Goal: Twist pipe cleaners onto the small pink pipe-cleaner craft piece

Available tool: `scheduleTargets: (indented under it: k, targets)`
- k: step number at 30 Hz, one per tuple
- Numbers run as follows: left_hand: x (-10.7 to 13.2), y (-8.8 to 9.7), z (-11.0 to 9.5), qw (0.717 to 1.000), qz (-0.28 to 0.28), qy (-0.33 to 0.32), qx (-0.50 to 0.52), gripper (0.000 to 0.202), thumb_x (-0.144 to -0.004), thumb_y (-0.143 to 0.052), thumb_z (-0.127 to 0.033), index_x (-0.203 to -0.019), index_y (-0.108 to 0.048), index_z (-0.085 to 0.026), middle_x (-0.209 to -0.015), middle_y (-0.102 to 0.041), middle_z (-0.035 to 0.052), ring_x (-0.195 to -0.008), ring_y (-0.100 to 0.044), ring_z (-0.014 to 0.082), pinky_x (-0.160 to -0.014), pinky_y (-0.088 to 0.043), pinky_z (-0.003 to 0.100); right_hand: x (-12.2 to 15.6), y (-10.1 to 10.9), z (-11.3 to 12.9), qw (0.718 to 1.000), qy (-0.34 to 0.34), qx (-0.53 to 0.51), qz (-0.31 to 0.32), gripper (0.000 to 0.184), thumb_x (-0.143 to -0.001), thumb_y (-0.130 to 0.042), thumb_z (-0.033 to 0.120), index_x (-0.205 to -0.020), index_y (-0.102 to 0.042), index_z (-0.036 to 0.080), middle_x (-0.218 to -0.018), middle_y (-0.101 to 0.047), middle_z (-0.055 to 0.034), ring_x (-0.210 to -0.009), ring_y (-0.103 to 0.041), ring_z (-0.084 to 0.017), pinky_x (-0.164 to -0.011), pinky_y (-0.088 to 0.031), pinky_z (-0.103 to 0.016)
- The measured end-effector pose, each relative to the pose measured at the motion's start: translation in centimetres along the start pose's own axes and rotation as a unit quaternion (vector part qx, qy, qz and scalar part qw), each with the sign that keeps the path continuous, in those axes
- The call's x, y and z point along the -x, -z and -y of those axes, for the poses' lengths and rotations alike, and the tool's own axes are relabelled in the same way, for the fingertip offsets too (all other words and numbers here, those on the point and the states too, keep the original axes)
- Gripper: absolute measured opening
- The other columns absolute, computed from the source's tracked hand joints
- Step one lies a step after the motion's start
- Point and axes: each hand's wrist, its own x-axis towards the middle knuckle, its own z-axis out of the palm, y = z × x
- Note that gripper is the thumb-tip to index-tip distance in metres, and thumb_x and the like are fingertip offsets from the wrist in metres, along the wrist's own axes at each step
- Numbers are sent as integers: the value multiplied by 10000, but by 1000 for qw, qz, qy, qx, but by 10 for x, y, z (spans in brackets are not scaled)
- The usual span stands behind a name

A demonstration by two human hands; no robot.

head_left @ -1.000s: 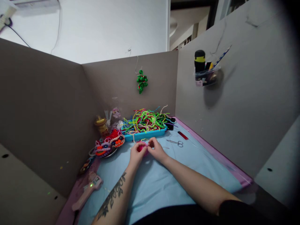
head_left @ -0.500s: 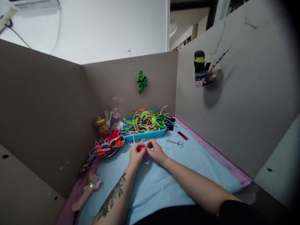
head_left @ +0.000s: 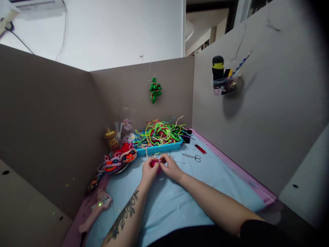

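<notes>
Both of my hands meet over the light blue mat (head_left: 180, 202), just in front of the blue tray (head_left: 159, 148). My left hand (head_left: 148, 170) is curled around a small pink fuzzy piece (head_left: 154, 164). My right hand (head_left: 171, 167) pinches the same piece from the right, fingers pressed together. A pale pipe cleaner strand rises from the piece toward the tray. The tray is heaped with pipe cleaners (head_left: 160, 132), mostly green, with other colours mixed in.
Scissors (head_left: 192, 156) and a red stick (head_left: 200, 149) lie right of the tray. Finished fuzzy faces (head_left: 118, 159) sit on a dish at the left, a pink glue gun (head_left: 96, 209) nearer me. Grey cardboard walls (head_left: 51, 130) enclose the mat; a green ornament (head_left: 155, 90) and a cup of pens (head_left: 223, 82) hang on them.
My hands have stayed in place; the fingers of my right hand have shifted slightly closer onto the pink piece. Nothing else has moved.
</notes>
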Motion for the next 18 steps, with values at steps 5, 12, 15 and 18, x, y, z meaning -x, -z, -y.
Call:
scheduleTargets:
  k: [5,12,15,18]
  targets:
    - [1,1,-2,999,11,-20,-24,152,-688,-533,-178,-785,-650,-171,-783,-678,21,-765,-611,175,-751,-454,286,0,1,1,1000,-2,7,13,151,-767,-459,137,-903,-476,199,-816,-553,-21,-756,-547,-156,-718,-453,-297]
    - [2,2,-4,999,14,-23,-36,144,-687,-527,-179,-769,-646,-176,-784,-681,18,-760,-612,172,-756,-453,286,0,0,0,1000,-15,-4,9,156,-754,-444,131,-893,-463,199,-807,-544,-15,-746,-547,-156,-706,-451,-297]
    - [2,3,-4,999,17,-31,-40,153,-701,-532,-193,-797,-650,-179,-809,-683,21,-775,-613,177,-773,-452,298,0,-1,-1,999,-25,-21,7,146,-754,-446,134,-883,-459,201,-797,-540,-8,-735,-551,-152,-693,-454,-290]
    - [1,4,-4,999,18,-33,-38,156,-712,-538,-204,-819,-650,-182,-830,-684,25,-795,-614,181,-784,-454,305,-1,-2,-1,999,-30,-38,15,134,-759,-451,139,-877,-457,202,-788,-540,-3,-725,-554,-147,-684,-459,-282]
